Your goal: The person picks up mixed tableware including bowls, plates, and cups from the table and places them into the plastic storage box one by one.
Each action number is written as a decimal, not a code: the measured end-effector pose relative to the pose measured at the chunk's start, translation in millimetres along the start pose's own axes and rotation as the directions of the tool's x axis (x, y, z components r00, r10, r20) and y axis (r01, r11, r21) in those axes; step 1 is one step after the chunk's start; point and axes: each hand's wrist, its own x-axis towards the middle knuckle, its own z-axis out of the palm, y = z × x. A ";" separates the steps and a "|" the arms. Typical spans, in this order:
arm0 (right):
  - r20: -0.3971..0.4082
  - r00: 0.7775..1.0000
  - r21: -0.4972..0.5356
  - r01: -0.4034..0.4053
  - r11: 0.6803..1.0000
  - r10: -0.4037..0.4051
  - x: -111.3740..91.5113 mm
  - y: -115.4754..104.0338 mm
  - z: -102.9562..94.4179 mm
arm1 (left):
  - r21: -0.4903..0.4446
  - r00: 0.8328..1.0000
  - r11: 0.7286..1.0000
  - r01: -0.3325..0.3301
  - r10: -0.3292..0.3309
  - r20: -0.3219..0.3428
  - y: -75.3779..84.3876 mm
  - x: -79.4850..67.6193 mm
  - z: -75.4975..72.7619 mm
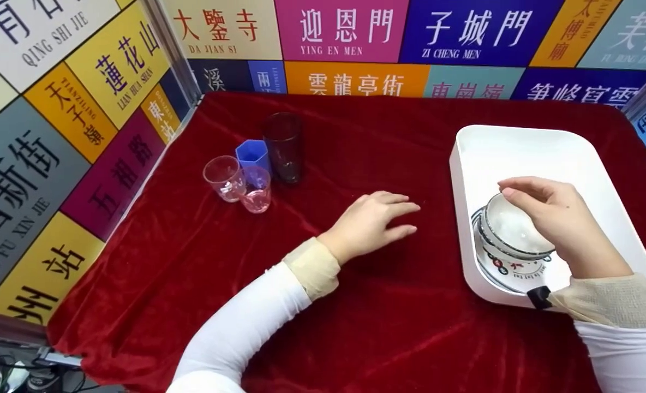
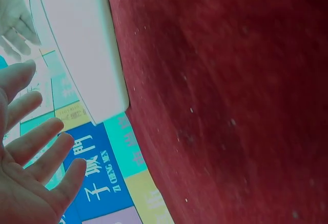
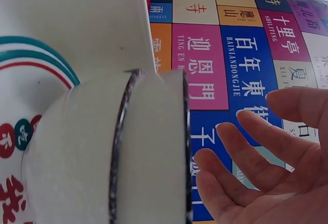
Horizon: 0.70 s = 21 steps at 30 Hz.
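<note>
Right hand (image 1: 560,215) hovers loosely curved above stacked bowls (image 1: 516,226).

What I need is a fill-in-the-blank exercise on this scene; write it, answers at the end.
The person's left hand is over the dark red velvety cloth and holds ____.
The person's right hand is by the stacked white dark-rimmed bowls inside the rounded rectangular tub, whose colour is ____.
The blue hexagonal cup and tall dark see-through cup belong to a group of ____ cups.
The small see-through cup nearest the person is tinted ____.

Missing words: nothing; white; four; pink.
</note>
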 end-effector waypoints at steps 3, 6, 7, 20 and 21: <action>0.009 1.000 0.013 0.005 1.000 -0.006 -0.1 -2.5 1.8 | -0.005 1.000 1.000 0.022 -0.022 -0.014 -4.4 -1.3 -1.5; 0.024 1.000 0.017 0.002 1.000 -0.002 0.0 -4.5 3.8 | -0.008 0.999 0.999 0.043 -0.044 -0.026 -8.8 -3.2 -2.2; 0.028 1.000 0.018 0.002 1.000 -0.003 0.0 -4.9 4.5 | -0.007 0.998 0.999 0.049 -0.049 -0.030 -10.2 -3.9 -2.6; 0.043 0.999 0.030 0.029 0.999 -0.030 -2.6 -9.6 11.9 | -0.004 0.991 0.991 0.132 -0.132 -0.032 -24.8 -11.0 -13.1; 0.045 0.999 0.031 0.030 0.999 -0.031 -2.9 -9.8 12.2 | -0.003 0.990 0.991 0.136 -0.136 -0.032 -25.9 -11.7 -13.6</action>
